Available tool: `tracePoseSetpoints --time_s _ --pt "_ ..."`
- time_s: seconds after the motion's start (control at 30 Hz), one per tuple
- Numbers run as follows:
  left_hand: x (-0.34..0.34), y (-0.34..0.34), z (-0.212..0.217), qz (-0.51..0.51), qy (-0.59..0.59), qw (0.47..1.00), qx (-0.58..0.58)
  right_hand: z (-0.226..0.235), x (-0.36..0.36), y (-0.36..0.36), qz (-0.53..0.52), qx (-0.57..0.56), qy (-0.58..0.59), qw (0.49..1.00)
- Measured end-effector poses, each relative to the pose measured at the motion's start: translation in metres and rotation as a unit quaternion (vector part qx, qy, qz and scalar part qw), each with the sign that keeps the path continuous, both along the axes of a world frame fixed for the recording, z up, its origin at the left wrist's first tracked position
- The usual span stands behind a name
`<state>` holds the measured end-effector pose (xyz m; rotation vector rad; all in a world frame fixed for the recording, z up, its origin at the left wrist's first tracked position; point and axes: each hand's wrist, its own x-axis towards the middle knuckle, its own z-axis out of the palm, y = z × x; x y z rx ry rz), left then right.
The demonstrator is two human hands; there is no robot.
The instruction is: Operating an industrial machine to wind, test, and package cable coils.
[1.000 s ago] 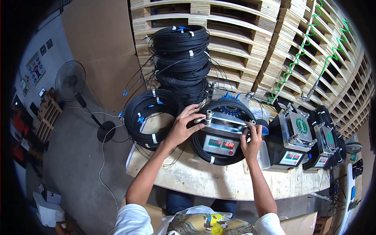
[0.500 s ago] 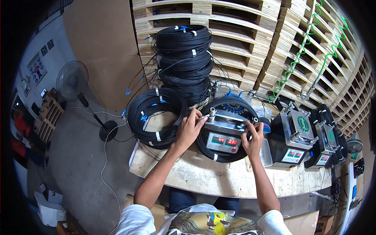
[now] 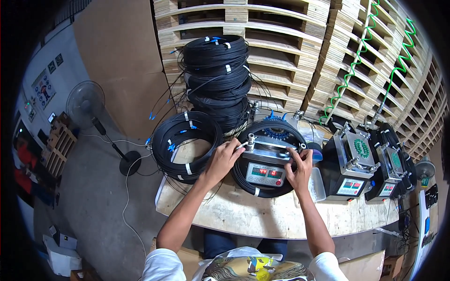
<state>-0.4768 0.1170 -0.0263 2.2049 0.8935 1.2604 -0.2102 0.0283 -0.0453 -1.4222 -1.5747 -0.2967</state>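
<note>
A black benchtop machine (image 3: 248, 165) with a lit red and green readout stands before me. A black cable coil (image 3: 257, 192) rings it, and blue connectors (image 3: 276, 132) form a circle on its top. My left hand (image 3: 222, 159) is closed at the top's front left corner, with thumb and forefinger pinching a small pale metal lever (image 3: 242, 145) beside a knurled post (image 3: 251, 142). At the front right corner my right hand (image 3: 300, 169) has its thumb and forefinger bent together near the metal plate; what lies between them is hidden.
Left of the machine lies another black cable coil (image 3: 188, 167), with a tall stack of coils (image 3: 216, 89) behind. A clear plastic tray (image 3: 317, 185) and two similar machines (image 3: 344, 174) stand right. Wooden pallets (image 3: 276, 28) rise behind the wooden table (image 3: 225, 213).
The right part of the readout shows a different figure. Both hands stay at the machine's front corners; the right fingers have shifted slightly left. The whole view has moved a little.
</note>
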Motion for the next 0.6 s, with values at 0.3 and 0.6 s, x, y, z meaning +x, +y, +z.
tracePoseSetpoints --time_s 0.3,0.6 --pt "0.008 0.008 -0.007 0.025 -0.052 0.998 -0.034 0.009 0.022 -0.011 0.080 -0.047 0.121 0.988" --pt "0.012 0.007 -0.016 0.026 -0.074 0.996 -0.046 -0.002 0.015 -0.013 0.052 -0.021 0.271 0.961"
